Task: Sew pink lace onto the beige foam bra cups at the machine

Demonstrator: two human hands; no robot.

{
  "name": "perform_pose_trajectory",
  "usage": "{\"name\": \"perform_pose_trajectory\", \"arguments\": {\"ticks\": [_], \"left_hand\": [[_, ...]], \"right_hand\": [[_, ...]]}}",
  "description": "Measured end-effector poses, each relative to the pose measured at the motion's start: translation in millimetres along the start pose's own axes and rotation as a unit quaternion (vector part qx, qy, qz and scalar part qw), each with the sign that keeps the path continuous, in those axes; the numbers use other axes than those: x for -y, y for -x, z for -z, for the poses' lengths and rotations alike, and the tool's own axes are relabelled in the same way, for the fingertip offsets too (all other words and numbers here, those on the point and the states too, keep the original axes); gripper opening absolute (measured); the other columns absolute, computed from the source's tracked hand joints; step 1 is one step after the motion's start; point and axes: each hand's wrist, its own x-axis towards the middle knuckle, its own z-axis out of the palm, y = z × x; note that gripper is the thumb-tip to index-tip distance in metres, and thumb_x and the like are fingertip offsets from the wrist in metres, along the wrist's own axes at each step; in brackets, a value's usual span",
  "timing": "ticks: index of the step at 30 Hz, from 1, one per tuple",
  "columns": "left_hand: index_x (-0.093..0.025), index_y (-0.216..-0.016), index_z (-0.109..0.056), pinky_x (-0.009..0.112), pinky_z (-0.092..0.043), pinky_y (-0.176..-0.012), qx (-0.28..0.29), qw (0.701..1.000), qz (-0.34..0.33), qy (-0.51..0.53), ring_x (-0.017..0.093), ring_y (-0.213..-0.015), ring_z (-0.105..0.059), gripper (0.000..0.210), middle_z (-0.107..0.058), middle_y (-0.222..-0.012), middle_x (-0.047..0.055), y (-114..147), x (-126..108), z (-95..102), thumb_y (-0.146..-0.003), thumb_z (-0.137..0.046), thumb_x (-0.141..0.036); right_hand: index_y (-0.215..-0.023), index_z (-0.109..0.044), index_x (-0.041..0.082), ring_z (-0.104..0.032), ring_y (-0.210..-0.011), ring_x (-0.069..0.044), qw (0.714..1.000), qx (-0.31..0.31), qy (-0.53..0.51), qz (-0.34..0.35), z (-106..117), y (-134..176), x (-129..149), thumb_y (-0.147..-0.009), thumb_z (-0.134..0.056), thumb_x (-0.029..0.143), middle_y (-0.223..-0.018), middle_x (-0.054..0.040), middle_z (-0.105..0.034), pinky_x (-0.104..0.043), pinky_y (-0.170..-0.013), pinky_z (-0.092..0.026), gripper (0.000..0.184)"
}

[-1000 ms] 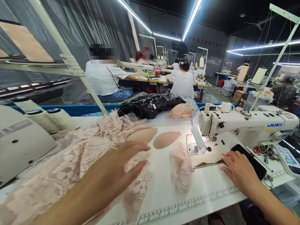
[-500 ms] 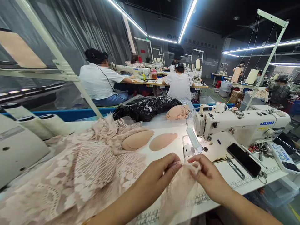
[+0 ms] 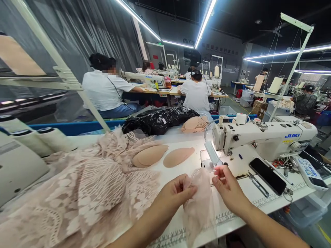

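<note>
My left hand (image 3: 172, 196) pinches a piece of sheer pale pink lace fabric (image 3: 201, 203) between thumb and fingers. The piece hangs down over the table's front edge, its dotted trim near the top. Just right of it, my right hand (image 3: 230, 192) has thumb and forefinger apart, with nothing visible between them. Its fingertips are beside the lamp (image 3: 211, 152) and needle area of the white sewing machine (image 3: 269, 137). Behind my hands, a beige oval cup pad (image 3: 178, 157) lies on the table, with more overlapping pads (image 3: 150, 155) to its left.
A heap of pink lace (image 3: 98, 186) covers the table's left side. To the right lie thread snips (image 3: 258, 184), a black phone (image 3: 268, 175) and scissors. A black plastic bag (image 3: 160, 119) and more pads (image 3: 194, 124) are behind. People sit at machines beyond.
My right hand has let go of the lace and moved slightly right. My left hand still holds the piece, which now hangs more spread out with its upper end raised.
</note>
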Motion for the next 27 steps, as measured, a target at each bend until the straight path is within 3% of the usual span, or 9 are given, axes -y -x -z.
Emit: {"name": "perform_pose_trajectory", "arguments": {"ticks": [3, 6, 10, 14, 17, 20, 22, 24, 27], "left_hand": [[-0.023, -0.065, -0.039, 0.023, -0.031, -0.058, -0.016, 0.999, -0.022, 0.028, 0.012, -0.061, -0.035, 0.059, -0.040, -0.061, -0.008, 2.4, 5.9, -8.3, -0.072, -0.089, -0.054], [-0.023, -0.071, -0.046, 0.022, -0.037, -0.061, -0.033, 0.997, -0.025, 0.059, 0.013, -0.065, -0.044, 0.056, -0.047, -0.067, -0.007, 6.6, 8.6, -17.8, -0.071, -0.091, -0.056], [-0.023, -0.082, -0.059, 0.024, -0.045, -0.065, -0.040, 0.998, -0.012, 0.056, 0.017, -0.072, -0.054, 0.048, -0.058, -0.077, -0.004, 10.1, 5.3, -15.7, -0.070, -0.092, -0.056], [-0.022, -0.081, -0.062, 0.027, -0.049, -0.070, -0.001, 0.997, 0.000, 0.078, 0.020, -0.075, -0.059, 0.044, -0.059, -0.072, -0.004, 12.2, 2.6, -5.0, -0.072, -0.093, -0.052], [-0.022, -0.095, -0.069, 0.033, -0.055, -0.081, 0.022, 0.996, 0.009, 0.083, 0.025, -0.087, -0.066, 0.046, -0.069, -0.084, 0.000, 12.5, 6.6, -0.8, -0.074, -0.090, -0.056], [-0.021, -0.091, -0.065, 0.032, -0.055, -0.073, 0.025, 0.999, -0.015, -0.043, 0.024, -0.083, -0.067, 0.050, -0.070, -0.086, 0.002, 3.4, 8.9, 11.3, -0.082, -0.078, -0.069], [-0.022, -0.094, -0.064, 0.033, -0.058, -0.073, 0.017, 0.970, -0.082, -0.228, 0.025, -0.085, -0.069, 0.050, -0.072, -0.091, 0.004, -11.8, 3.6, 30.5, -0.091, -0.064, -0.072], [-0.023, -0.108, -0.066, 0.038, -0.061, -0.085, -0.025, 0.886, -0.152, -0.438, 0.028, -0.098, -0.073, 0.044, -0.076, -0.106, 0.007, -33.7, -7.0, 59.2, -0.098, -0.054, -0.064], [-0.020, -0.120, -0.067, 0.058, -0.044, -0.119, -0.108, 0.818, -0.168, -0.540, 0.040, -0.138, -0.060, 0.036, -0.069, -0.141, 0.020, -69.6, -22.7, 110.8, -0.090, -0.063, -0.039]], "right_hand": [[-0.141, -0.055, 0.026, -0.060, -0.112, -0.026, 0.986, 0.001, 0.114, 0.122, -7.5, 15.4, -0.3, -0.093, -0.077, 0.051, -0.128, -0.0102, -0.060, -0.042, -0.095, -0.055, 0.059], [-0.142, -0.052, 0.024, -0.061, -0.118, -0.029, 0.972, 0.042, 0.140, 0.181, -18.3, 22.3, 2.6, -0.091, -0.075, 0.035, -0.128, -0.0117, -0.062, -0.046, -0.101, -0.054, 0.057], [-0.105, -0.060, 0.023, -0.067, -0.091, -0.022, 0.998, 0.003, -0.008, 0.055, -18.5, 8.1, 5.9, -0.099, -0.061, 0.036, -0.096, -0.0044, -0.069, -0.040, -0.088, -0.056, 0.014], [-0.094, -0.061, 0.022, -0.067, -0.077, -0.019, 0.979, 0.040, -0.182, -0.082, -8.1, -7.6, 8.5, -0.088, -0.077, 0.046, -0.084, -0.0011, -0.071, -0.035, -0.077, -0.054, 0.029], [-0.089, -0.063, 0.021, -0.066, -0.072, -0.016, 0.968, 0.056, -0.207, -0.131, -5.9, -11.5, 9.0, -0.075, -0.088, 0.048, -0.078, -0.0002, -0.072, -0.032, -0.074, -0.050, 0.039], [-0.087, -0.065, 0.020, -0.065, -0.071, -0.016, 0.969, 0.058, -0.191, -0.143, -5.8, -15.7, 4.4, -0.072, -0.090, 0.048, -0.074, 0.0008, -0.072, -0.030, -0.072, -0.048, 0.040], [-0.088, -0.065, 0.021, -0.066, -0.070, -0.017, 0.975, 0.056, -0.172, -0.132, -4.6, -22.0, -3.6, -0.074, -0.089, 0.050, -0.073, 0.0008, -0.073, -0.030, -0.070, -0.047, 0.040], [-0.088, -0.065, 0.022, -0.066, -0.068, -0.019, 0.979, 0.051, -0.158, -0.118, -2.6, -30.0, -14.6, -0.074, -0.089, 0.054, -0.072, 0.0007, -0.073, -0.031, -0.068, -0.047, 0.042], [-0.089, -0.067, 0.022, -0.068, -0.070, -0.020, 0.977, 0.052, -0.168, -0.118, 0.6, -40.4, -31.4, -0.075, -0.088, 0.058, -0.074, 0.0007, -0.072, -0.031, -0.067, -0.048, 0.045]]}}
